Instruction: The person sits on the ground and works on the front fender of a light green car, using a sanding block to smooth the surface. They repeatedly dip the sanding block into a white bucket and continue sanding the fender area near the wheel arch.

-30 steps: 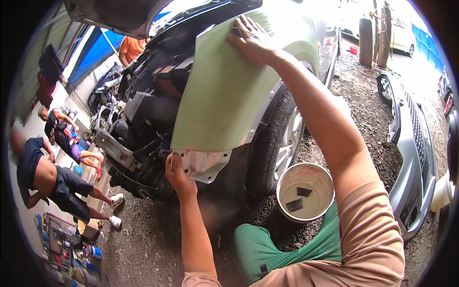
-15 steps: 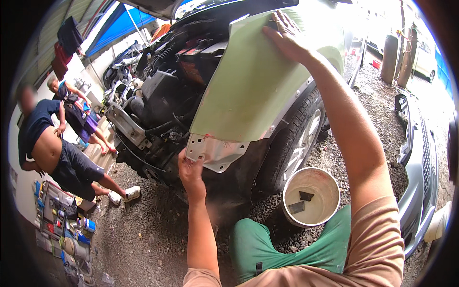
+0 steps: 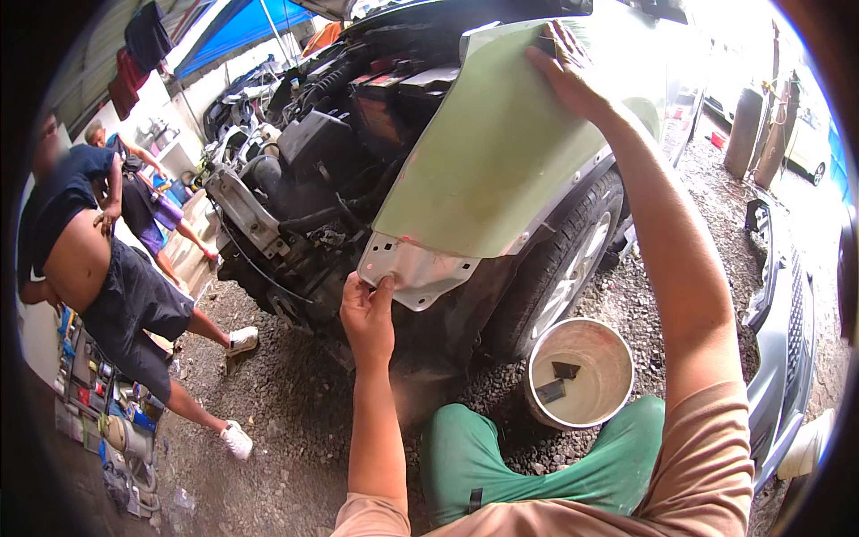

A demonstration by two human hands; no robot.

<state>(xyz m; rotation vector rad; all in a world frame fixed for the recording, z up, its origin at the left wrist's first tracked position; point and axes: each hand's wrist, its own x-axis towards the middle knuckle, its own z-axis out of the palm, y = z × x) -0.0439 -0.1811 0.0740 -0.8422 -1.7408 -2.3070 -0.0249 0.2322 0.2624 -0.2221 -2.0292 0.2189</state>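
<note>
A pale green front fender (image 3: 474,143) slants across the front corner of a car, above the wheel (image 3: 573,259). My left hand (image 3: 369,324) pinches the bare metal flange (image 3: 416,271) at the fender's lower front end, thumb on its face. Higher up, my right hand (image 3: 577,80) lies along the fender's upper part with its fingers extended. A dark patch shows by those fingertips; whether it is a thing or shadow I cannot make out. Below the wheel, a whitish bucket (image 3: 617,345) holds cloudy liquid and two dark flat pieces (image 3: 565,370).
The exposed engine bay (image 3: 313,148) is beside the fender. At the left, a person in dark shorts (image 3: 130,286) stands near another person (image 3: 148,192). Tools and cans (image 3: 116,421) lie at lower left. A removed bumper (image 3: 783,340) rests on the gravel (image 3: 295,421) at right.
My view has shifted slightly, so the car appears farther right and up. The left hand's thumb now shows on the flange. The nearer person at left has moved a foot toward me.
</note>
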